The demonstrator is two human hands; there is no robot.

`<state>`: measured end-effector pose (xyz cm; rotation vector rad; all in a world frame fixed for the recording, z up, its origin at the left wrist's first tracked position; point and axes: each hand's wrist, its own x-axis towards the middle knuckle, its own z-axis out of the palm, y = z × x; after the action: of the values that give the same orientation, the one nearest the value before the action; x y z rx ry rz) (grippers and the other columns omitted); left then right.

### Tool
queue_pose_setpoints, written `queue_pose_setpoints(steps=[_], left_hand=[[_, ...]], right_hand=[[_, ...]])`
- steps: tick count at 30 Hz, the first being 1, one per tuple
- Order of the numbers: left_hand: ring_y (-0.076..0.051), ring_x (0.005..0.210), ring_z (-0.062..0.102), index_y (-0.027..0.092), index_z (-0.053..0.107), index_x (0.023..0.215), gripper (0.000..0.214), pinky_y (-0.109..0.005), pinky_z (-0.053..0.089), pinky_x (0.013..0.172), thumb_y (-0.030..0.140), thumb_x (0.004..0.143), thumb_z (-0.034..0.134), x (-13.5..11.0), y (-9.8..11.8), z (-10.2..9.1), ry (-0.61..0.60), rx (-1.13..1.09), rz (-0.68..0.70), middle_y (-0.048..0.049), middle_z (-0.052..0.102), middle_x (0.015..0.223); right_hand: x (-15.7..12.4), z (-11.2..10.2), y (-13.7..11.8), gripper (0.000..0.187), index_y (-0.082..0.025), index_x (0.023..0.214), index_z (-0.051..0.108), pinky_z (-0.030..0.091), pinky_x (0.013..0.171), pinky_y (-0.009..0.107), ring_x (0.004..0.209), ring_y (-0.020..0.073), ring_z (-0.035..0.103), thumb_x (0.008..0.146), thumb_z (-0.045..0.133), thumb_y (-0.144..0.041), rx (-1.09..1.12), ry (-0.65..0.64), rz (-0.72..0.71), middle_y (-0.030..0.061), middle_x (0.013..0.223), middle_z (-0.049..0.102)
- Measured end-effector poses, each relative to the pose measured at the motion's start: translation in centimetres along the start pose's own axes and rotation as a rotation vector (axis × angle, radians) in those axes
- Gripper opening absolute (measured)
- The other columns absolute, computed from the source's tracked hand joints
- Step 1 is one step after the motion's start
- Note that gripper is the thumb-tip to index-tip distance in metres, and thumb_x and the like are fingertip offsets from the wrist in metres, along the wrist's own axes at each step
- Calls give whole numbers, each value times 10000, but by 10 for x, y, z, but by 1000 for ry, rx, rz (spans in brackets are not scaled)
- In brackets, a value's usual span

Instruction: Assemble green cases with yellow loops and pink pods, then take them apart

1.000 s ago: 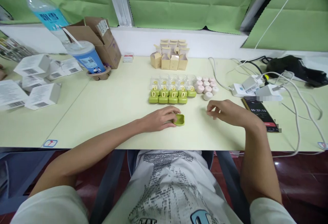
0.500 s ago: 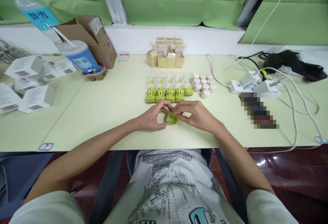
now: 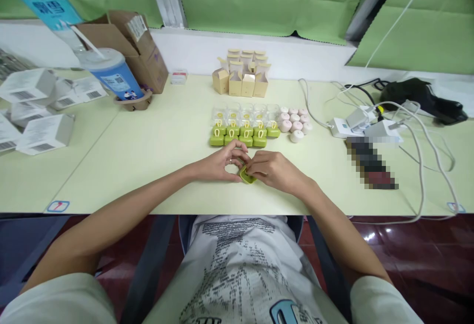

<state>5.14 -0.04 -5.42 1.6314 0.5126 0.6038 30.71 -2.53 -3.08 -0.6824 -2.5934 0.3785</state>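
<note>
Near the table's front edge, my left hand [image 3: 222, 163] curls its thumb and fingers around a small green plastic cup-like piece [image 3: 245, 176], tilted with its opening toward me. The fingers of my right hand [image 3: 276, 171] are pinched together at the piece's right side and reach into its opening. Whatever lies between those fingertips is hidden. Just beyond my hands stand rows of green cases [image 3: 246, 141] with pale yellow loops and clear plastic tops [image 3: 246, 111]. To their right sits a cluster of pale pink-white round pieces [image 3: 296, 136].
Open small cream boxes [image 3: 247, 84] stand by the wall. On the left are white boxes [image 3: 46, 134], a blue cup [image 3: 116, 79], a bottle [image 3: 55, 10] and a cardboard box [image 3: 144, 57]. A power strip [image 3: 342, 127] with cables and a blurred-out item [image 3: 370, 163] lie right.
My right fingers have moved further into and over the green piece, covering more of its opening. The left hand keeps its hold. The view has shifted slightly.
</note>
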Motion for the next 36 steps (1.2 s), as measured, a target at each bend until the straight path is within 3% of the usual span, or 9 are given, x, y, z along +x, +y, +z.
queue_pose_setpoints(steps=[5, 17, 26, 31, 36], left_hand=[[-214, 1082, 755, 274, 465, 1273, 646, -474, 597, 1030, 252, 846, 950, 0, -2, -1, -48, -3, 16, -113, 738, 1281], [-222, 1092, 781, 277, 447, 1273, 648, -462, 602, 1030, 228, 861, 945, 0, -7, -2, -72, -63, 18, -129, 792, 1279], [-248, 1118, 800, 271, 475, 1234, 660, -482, 609, 1035, 272, 824, 992, -3, -1, 2, -11, -60, -27, -134, 807, 1280], [-227, 1088, 791, 272, 486, 1229, 668, -464, 618, 1026, 261, 808, 1005, -3, -1, 3, 20, -46, -49, -109, 795, 1256], [-202, 1057, 783, 269, 480, 1232, 660, -454, 630, 1013, 258, 820, 996, -2, -1, 2, 43, -33, -57, -118, 775, 1305]], right_hand=[[-1, -6, -6, 249, -208, 891, 852, 589, 818, 353, 873, 217, 788, 1023, 693, -68, 44, -34, 84, 75, 978, 867], [1, -6, -19, 304, -247, 854, 887, 617, 802, 367, 867, 233, 771, 965, 681, -52, 137, -44, 161, 61, 853, 837], [3, 8, -27, 296, -209, 716, 793, 490, 723, 307, 738, 185, 718, 840, 692, 41, 20, 9, 373, 34, 778, 794], [7, 18, -37, 350, -196, 638, 699, 393, 696, 323, 707, 187, 628, 844, 639, 81, -83, -20, 407, 48, 717, 722], [5, 7, -39, 349, -192, 701, 748, 437, 748, 316, 783, 189, 691, 904, 647, 73, 31, -36, 359, 60, 860, 778]])
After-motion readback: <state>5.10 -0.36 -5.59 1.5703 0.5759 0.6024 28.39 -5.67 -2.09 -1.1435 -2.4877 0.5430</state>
